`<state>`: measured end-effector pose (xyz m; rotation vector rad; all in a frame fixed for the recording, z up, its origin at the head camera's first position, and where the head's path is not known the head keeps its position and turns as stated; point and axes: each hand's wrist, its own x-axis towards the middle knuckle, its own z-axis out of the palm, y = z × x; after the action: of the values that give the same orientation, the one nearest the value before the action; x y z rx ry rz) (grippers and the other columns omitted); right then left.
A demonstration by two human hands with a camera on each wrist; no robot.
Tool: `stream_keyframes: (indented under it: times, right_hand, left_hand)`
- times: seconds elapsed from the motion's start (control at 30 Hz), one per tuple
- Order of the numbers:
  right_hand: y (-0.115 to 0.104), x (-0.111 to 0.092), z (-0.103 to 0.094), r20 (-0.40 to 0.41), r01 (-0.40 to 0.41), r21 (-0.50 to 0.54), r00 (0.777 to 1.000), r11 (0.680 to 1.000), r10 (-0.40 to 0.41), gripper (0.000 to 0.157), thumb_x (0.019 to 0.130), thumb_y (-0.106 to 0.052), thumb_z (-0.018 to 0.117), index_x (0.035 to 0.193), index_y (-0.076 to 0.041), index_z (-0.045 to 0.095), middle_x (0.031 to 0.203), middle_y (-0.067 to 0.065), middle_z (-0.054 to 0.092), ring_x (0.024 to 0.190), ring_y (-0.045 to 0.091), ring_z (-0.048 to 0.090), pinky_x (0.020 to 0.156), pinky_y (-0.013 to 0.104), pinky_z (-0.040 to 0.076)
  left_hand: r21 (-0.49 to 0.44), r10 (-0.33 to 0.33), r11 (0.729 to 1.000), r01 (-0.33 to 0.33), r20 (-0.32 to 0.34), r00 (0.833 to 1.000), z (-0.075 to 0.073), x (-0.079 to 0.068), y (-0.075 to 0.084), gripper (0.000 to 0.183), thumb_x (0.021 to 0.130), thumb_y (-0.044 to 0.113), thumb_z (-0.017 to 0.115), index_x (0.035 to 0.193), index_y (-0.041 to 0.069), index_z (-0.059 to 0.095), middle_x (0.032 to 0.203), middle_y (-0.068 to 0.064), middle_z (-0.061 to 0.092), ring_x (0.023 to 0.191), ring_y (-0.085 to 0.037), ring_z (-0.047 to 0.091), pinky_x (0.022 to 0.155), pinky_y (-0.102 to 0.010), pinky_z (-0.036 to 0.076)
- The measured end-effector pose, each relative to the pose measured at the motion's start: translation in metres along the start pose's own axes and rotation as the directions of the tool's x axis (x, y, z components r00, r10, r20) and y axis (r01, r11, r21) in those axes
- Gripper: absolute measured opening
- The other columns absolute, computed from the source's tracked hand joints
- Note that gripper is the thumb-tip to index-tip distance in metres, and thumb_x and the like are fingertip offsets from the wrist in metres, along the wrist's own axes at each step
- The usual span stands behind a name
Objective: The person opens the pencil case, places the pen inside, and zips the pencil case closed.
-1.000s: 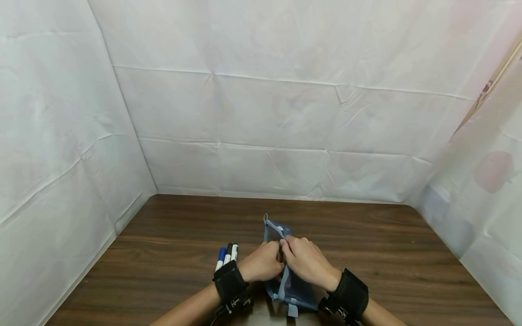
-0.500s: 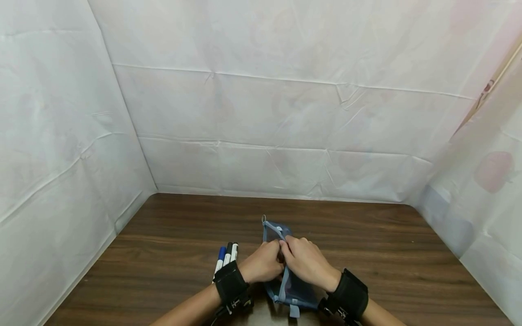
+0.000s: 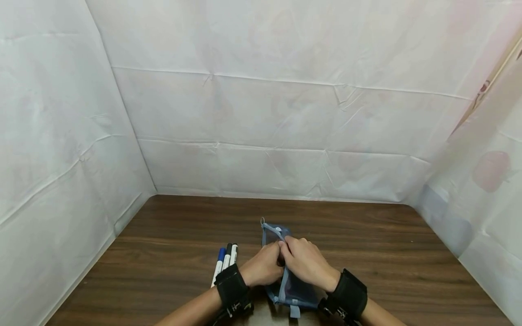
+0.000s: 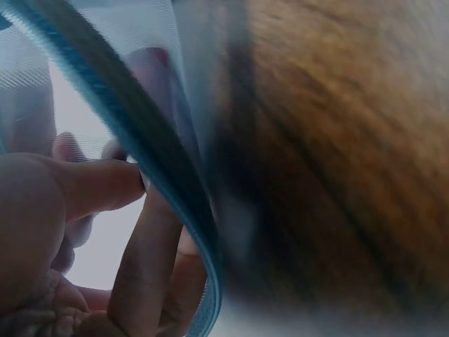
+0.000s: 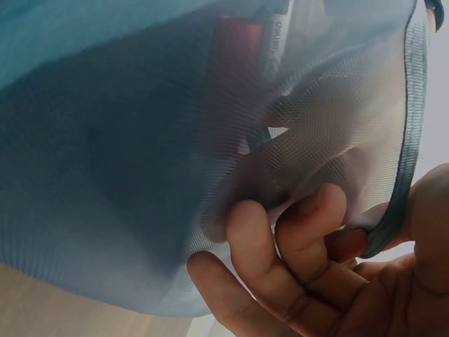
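Note:
A blue-grey mesh zip pouch (image 3: 299, 290) stands half open on the table. My right hand (image 3: 307, 262) grips its zipped edge, with several fingers curled against the outside of the mesh. At the pouch's mouth my left hand (image 3: 263, 265) is bent inward, its fingers behind the zip band (image 4: 161, 168) and partly seen through mesh. What those fingers hold is hidden. Through the mesh in the right wrist view show a red thing (image 5: 238, 77) and a white printed barrel (image 5: 278, 42), like a marker. Beside my left wrist lie markers with a blue cap (image 3: 221, 254) and black caps (image 3: 229, 249).
The brown wood-grain table (image 3: 367, 244) spreads out around the hands. White sheeting hangs behind it (image 3: 261, 172) and along both sides. A strap (image 3: 295, 311) sticks out from the pouch's near end, and a small ring (image 3: 263, 221) from its far end.
The pouch's far end has sunk slightly and shifted a little left. Both hands stay almost in place.

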<state>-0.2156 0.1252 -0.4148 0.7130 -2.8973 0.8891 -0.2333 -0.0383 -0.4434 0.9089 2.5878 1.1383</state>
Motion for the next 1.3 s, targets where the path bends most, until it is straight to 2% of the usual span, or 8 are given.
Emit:
stream_keyframes:
  times: [0.23,0.47,0.67,0.77,0.93,1.07,1.17,1.3]
  right_hand:
    - [0.001,0.0,0.0,0.0,-0.01,-0.007,1.0,1.0,0.01,0.037,0.109,-0.024,0.04,0.074,-0.017,0.05,0.057,-0.004,0.035,0.044,0.008,0.028,0.045,0.02,0.02]
    - [0.002,-0.001,-0.001,0.01,-0.014,0.019,1.0,1.0,0.014,0.036,0.109,-0.025,0.04,0.076,-0.016,0.051,0.057,-0.004,0.035,0.044,0.008,0.026,0.044,0.021,0.02]
    - [0.006,0.0,-0.001,-0.007,-0.022,-0.004,1.0,1.0,0.021,0.037,0.109,-0.026,0.04,0.076,-0.017,0.051,0.057,-0.004,0.035,0.044,0.008,0.027,0.044,0.021,0.02]
    - [0.009,0.001,-0.001,-0.02,-0.026,-0.044,0.999,0.999,0.025,0.037,0.109,-0.027,0.04,0.074,-0.018,0.05,0.057,-0.005,0.036,0.044,0.008,0.03,0.044,0.02,0.02]
    - [0.011,0.007,-0.003,-0.035,-0.02,-0.051,0.999,0.999,0.018,0.036,0.108,-0.023,0.04,0.074,-0.018,0.05,0.056,-0.005,0.039,0.043,0.008,0.034,0.042,0.02,0.022]
    - [0.01,0.011,-0.002,-0.035,-0.03,-0.045,0.999,0.999,0.028,0.036,0.108,-0.023,0.041,0.074,-0.017,0.051,0.054,-0.005,0.038,0.042,0.008,0.033,0.042,0.02,0.021]
    - [0.009,0.013,-0.002,-0.026,-0.025,-0.038,0.999,0.999,0.024,0.037,0.108,-0.023,0.041,0.073,-0.016,0.051,0.053,-0.005,0.036,0.04,0.009,0.033,0.04,0.021,0.021]
    - [0.01,0.015,-0.002,-0.028,-0.01,-0.031,1.0,0.999,0.009,0.038,0.108,-0.022,0.041,0.072,-0.015,0.049,0.052,-0.005,0.036,0.038,0.009,0.038,0.038,0.021,0.022]
  left_hand:
    - [-0.01,-0.006,1.0,0.006,0.004,1.0,0.001,0.002,-0.002,0.038,0.074,-0.005,0.059,0.106,0.016,0.06,0.093,0.007,0.054,0.077,-0.008,0.05,0.064,-0.019,0.041]
    - [-0.146,-0.056,0.987,0.067,0.078,0.995,0.0,0.001,-0.001,0.03,0.08,-0.005,0.058,0.099,0.017,0.059,0.084,0.004,0.056,0.064,-0.01,0.054,0.055,-0.023,0.044]
    - [-0.311,-0.078,0.944,0.115,0.13,0.988,-0.005,-0.003,0.006,0.042,0.09,-0.008,0.053,0.128,0.01,0.055,0.099,-0.001,0.061,0.064,-0.018,0.062,0.056,-0.03,0.052]
    - [-0.331,-0.087,0.934,0.131,0.146,0.985,-0.01,-0.004,0.01,0.045,0.095,-0.003,0.054,0.138,0.006,0.048,0.107,-0.004,0.061,0.064,-0.021,0.064,0.055,-0.031,0.053]
    - [-0.231,-0.093,0.965,0.121,0.131,0.987,-0.029,-0.008,0.014,0.034,0.1,0.015,0.059,0.132,0.006,0.052,0.102,-0.001,0.061,0.067,-0.016,0.066,0.059,-0.028,0.052]
    - [-0.044,-0.107,0.993,0.111,0.073,0.992,-0.05,-0.019,0.01,0.031,0.1,0.03,0.06,0.124,0.01,0.059,0.097,0.007,0.061,0.074,-0.008,0.063,0.063,-0.025,0.05]
    - [0.13,-0.14,0.982,0.138,0.004,0.99,-0.063,-0.034,0.002,0.027,0.1,0.036,0.059,0.117,0.015,0.062,0.09,0.012,0.06,0.074,-0.004,0.057,0.062,-0.024,0.046]
    - [0.28,-0.179,0.942,0.187,-0.053,0.982,-0.076,-0.052,-0.006,0.021,0.099,0.036,0.061,0.107,0.017,0.065,0.082,0.013,0.058,0.066,-0.003,0.055,0.056,-0.025,0.044]
